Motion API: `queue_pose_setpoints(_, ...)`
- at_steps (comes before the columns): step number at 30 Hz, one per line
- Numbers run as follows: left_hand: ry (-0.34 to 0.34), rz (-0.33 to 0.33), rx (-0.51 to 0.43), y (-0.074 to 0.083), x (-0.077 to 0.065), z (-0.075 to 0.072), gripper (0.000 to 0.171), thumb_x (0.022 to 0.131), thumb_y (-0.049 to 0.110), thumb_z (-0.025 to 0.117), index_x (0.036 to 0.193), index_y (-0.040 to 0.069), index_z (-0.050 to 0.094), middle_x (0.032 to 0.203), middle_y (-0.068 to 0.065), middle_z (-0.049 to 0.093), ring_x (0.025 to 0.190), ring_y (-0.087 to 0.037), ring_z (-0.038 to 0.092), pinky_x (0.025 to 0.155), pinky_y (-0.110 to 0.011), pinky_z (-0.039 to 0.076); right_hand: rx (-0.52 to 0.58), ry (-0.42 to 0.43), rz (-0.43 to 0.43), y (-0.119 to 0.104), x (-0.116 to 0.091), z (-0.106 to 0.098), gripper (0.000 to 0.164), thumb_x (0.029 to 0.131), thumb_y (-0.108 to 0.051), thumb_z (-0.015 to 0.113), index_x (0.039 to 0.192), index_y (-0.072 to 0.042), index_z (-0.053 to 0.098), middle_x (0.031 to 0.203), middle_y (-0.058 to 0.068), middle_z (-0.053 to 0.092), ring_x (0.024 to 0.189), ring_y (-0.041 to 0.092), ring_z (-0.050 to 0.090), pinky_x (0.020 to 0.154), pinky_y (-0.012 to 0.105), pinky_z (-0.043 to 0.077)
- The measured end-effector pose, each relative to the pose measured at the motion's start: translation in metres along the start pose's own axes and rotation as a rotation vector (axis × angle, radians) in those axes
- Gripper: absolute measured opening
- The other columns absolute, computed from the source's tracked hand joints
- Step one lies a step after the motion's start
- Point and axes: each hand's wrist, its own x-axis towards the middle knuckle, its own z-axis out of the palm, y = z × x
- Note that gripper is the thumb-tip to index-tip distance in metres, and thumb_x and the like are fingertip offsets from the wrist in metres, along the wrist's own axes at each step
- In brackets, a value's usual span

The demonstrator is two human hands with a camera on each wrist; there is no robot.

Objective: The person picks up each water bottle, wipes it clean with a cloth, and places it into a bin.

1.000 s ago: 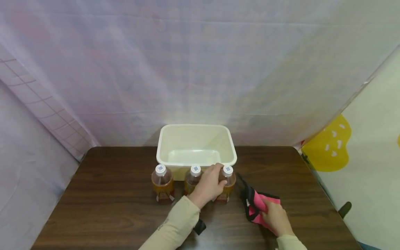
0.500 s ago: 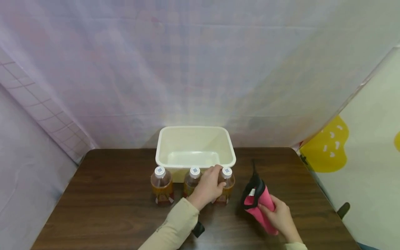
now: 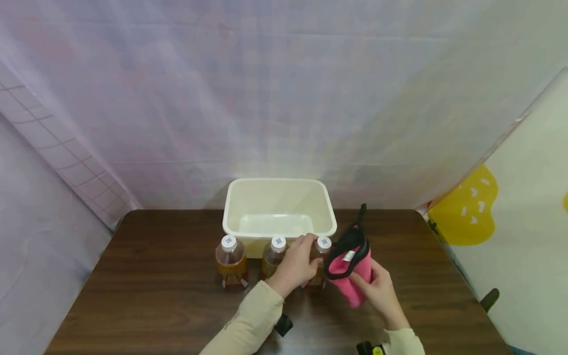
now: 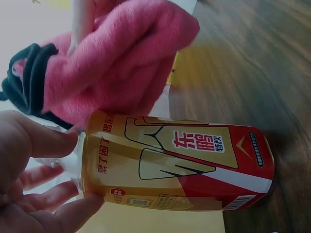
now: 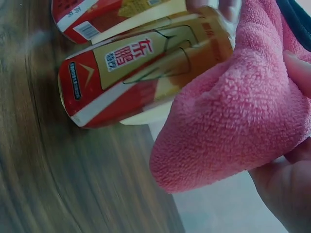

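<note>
My left hand (image 3: 294,266) grips the rightmost bottle (image 4: 180,160) around its clear neck. That bottle stands upright, with a white cap (image 3: 324,242) and a gold and red label. Beside it, my right hand (image 3: 382,295) holds a pink fluffy cloth pouch (image 3: 363,276) by its side, thumb near the rim. The pouch has black trim around its opening, a white tag (image 3: 349,256) inside and a black strap (image 3: 362,213) sticking up. Its mouth faces up and left, close to the bottle. In the right wrist view the pouch's rounded lower end (image 5: 204,150) overlaps the label.
Two like bottles stand in a row to the left, a middle bottle (image 3: 272,259) partly behind my left hand and a left bottle (image 3: 231,264). Behind the row sits a cream plastic basin (image 3: 279,235). All stand on a dark wooden table (image 3: 146,276) with a curtain (image 3: 266,98) behind.
My right hand has moved the pink pouch left and up, turning it upright with its opening near the right bottle. The left hand has stayed at the bottle's neck.
</note>
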Motion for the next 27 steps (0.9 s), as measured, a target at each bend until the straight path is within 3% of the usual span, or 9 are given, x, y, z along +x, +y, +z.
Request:
queue_pose_setpoints(5, 0.015, 0.001, -0.011, -0.001, 0.0, 0.001, 0.039, 0.073, 0.007, 0.068, 0.109, 0.006, 0.053, 0.096, -0.009, 0.06, 0.089, -0.024, 0.059, 0.076, -0.033, 0.05, -0.041, -0.018, -0.045, -0.011, 0.005, 0.011, 0.018, 0.07, 0.011, 0.068, 0.083, 0.004, 0.057, 0.068, -0.011, 0.056, 0.061, 0.001, 0.052, 0.053, 0.02, 0.045)
queue_pose_setpoints(9, 0.026, 0.012, -0.015, -0.001, 0.0, 0.001, 0.038, 0.071, 0.006, 0.067, 0.107, 0.006, 0.054, 0.096, -0.009, 0.06, 0.09, -0.024, 0.059, 0.077, -0.033, 0.049, -0.091, -0.031, -0.067, -0.022, 0.005, 0.018, 0.02, 0.069, 0.011, 0.068, 0.085, 0.005, 0.057, 0.07, -0.002, 0.058, 0.063, 0.001, 0.051, 0.054, 0.021, 0.045)
queue_pose_setpoints(17, 0.036, 0.055, 0.029, 0.0, 0.001, 0.001, 0.037, 0.072, 0.008, 0.067, 0.106, 0.006, 0.054, 0.094, -0.009, 0.062, 0.087, -0.025, 0.06, 0.075, -0.034, 0.05, -0.217, 0.029, -0.102, 0.002, 0.008, 0.025, 0.024, 0.068, 0.006, 0.072, 0.088, 0.002, 0.06, 0.072, 0.008, 0.063, 0.064, 0.001, 0.051, 0.057, 0.023, 0.046)
queue_pose_setpoints(21, 0.042, 0.062, 0.048, 0.0, 0.001, 0.0, 0.036, 0.071, 0.009, 0.068, 0.105, 0.006, 0.054, 0.092, -0.009, 0.062, 0.085, -0.025, 0.06, 0.072, -0.035, 0.05, -0.274, 0.051, -0.134, 0.006, 0.007, 0.027, 0.024, 0.066, 0.006, 0.071, 0.087, 0.001, 0.06, 0.071, 0.009, 0.063, 0.064, 0.004, 0.052, 0.056, 0.025, 0.047)
queue_pose_setpoints(27, 0.039, 0.053, 0.041, 0.0, 0.0, -0.001, 0.036, 0.072, 0.01, 0.067, 0.105, 0.007, 0.054, 0.093, -0.009, 0.063, 0.085, -0.025, 0.061, 0.072, -0.035, 0.05, -0.313, 0.075, -0.114, 0.007, 0.002, 0.03, 0.026, 0.064, 0.007, 0.07, 0.088, 0.003, 0.06, 0.072, 0.012, 0.064, 0.064, 0.008, 0.053, 0.057, 0.028, 0.048)
